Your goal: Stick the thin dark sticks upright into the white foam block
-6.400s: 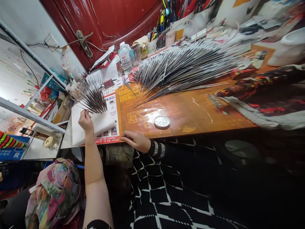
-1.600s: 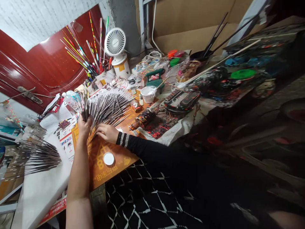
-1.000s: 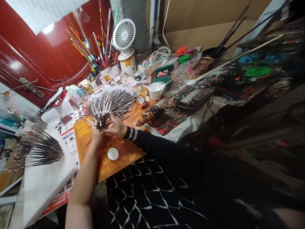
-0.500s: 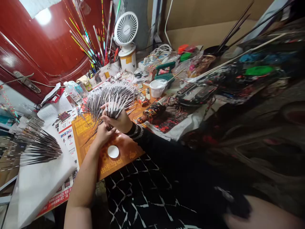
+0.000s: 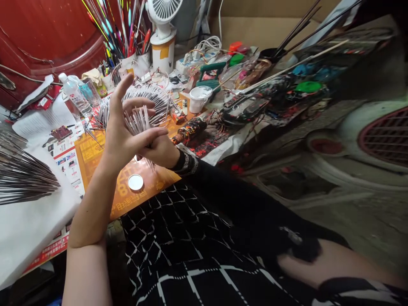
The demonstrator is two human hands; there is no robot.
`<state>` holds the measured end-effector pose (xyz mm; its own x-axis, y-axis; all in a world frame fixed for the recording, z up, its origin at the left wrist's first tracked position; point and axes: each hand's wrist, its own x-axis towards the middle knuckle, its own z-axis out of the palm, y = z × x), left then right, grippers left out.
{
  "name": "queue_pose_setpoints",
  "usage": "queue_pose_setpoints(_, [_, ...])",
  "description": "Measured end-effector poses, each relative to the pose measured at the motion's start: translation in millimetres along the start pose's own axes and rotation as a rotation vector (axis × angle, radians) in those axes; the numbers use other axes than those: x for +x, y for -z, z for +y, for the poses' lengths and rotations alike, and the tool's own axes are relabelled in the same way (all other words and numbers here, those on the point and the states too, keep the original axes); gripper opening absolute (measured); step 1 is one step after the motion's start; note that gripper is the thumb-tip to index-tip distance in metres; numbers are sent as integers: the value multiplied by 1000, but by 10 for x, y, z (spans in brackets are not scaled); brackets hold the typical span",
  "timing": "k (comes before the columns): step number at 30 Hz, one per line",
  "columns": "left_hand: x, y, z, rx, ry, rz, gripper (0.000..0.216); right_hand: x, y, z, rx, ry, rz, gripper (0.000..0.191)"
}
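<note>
My right hand [image 5: 164, 151] is closed around a bundle of thin, tapered, pale-ended sticks [image 5: 139, 120] above the table. My left hand [image 5: 123, 127] is raised around the bundle's upper ends, fingers spread and thumb stretched out to the right. It looks open; whether its palm touches the sticks I cannot tell. Behind the hands lies a large pile of similar grey-white sticks [image 5: 153, 100], partly hidden by my left hand. A white round lid [image 5: 135, 182] rests on the orange board [image 5: 127, 199] below my hands.
A white tub [image 5: 199, 102] stands beyond the right hand, near a paint-crusted cylinder [image 5: 189, 129]. At the left, dark sticks [image 5: 27, 174] stand in white foam [image 5: 35, 238]. A water bottle [image 5: 75, 95], a fan [image 5: 164, 10] and colourful fishing floats [image 5: 129, 32] are at the back.
My left hand has risen from below the bundle and spread its fingers around the upper ends. The bundle sits lower in my right hand's grip. The camera view has shifted right and down.
</note>
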<state>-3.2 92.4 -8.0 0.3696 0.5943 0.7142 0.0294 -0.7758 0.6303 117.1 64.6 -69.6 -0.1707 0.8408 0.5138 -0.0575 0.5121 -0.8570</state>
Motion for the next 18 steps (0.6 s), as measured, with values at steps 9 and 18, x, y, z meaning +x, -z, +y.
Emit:
queue_pose_setpoints(9, [43,-167,167,81,11,42,91,-124,134,46,-153,-9,-16,42])
queue_pose_setpoints(18, [-19,-261,404,88,9,9,66,-187,33,180,-286,23,17,55])
